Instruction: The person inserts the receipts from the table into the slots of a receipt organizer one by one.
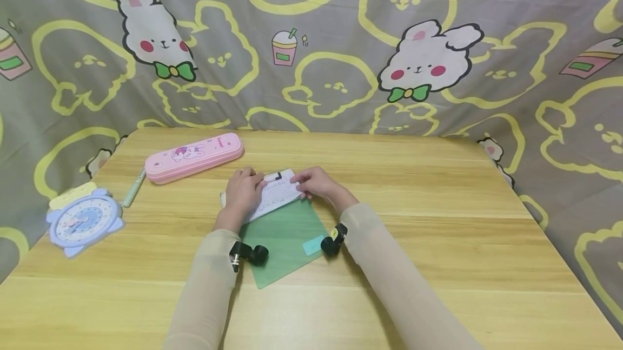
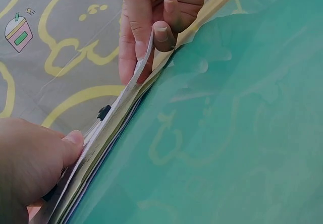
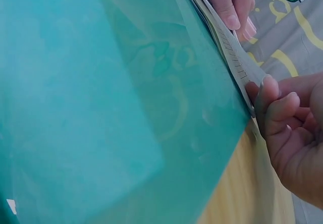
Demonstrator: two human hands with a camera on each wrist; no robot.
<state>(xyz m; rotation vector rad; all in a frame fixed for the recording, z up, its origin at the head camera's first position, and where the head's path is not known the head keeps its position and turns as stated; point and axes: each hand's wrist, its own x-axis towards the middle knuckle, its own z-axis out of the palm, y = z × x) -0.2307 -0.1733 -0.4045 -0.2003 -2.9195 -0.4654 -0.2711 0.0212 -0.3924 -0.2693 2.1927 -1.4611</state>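
Observation:
A stack of printed white papers (image 1: 279,193) lies at the far edge of a translucent green plastic folder (image 1: 287,252). My left hand (image 1: 243,193) grips the stack's left part, its thumb on the printed face in the left wrist view. With thumb and fingers, my right hand (image 1: 316,183) pinches the right end of the top sheet (image 3: 237,52), which bends away from the layers beneath. A small black piece, perhaps a clip (image 2: 104,112), shows at the papers' far side. How far the stack reaches inside the folder I cannot tell.
A pink pencil case (image 1: 194,158) lies at the back left, with a pale green pen (image 1: 134,187) beside it. Further left is a blue toy clock (image 1: 85,220). A patterned curtain (image 1: 336,31) hangs behind the wooden table (image 1: 438,263).

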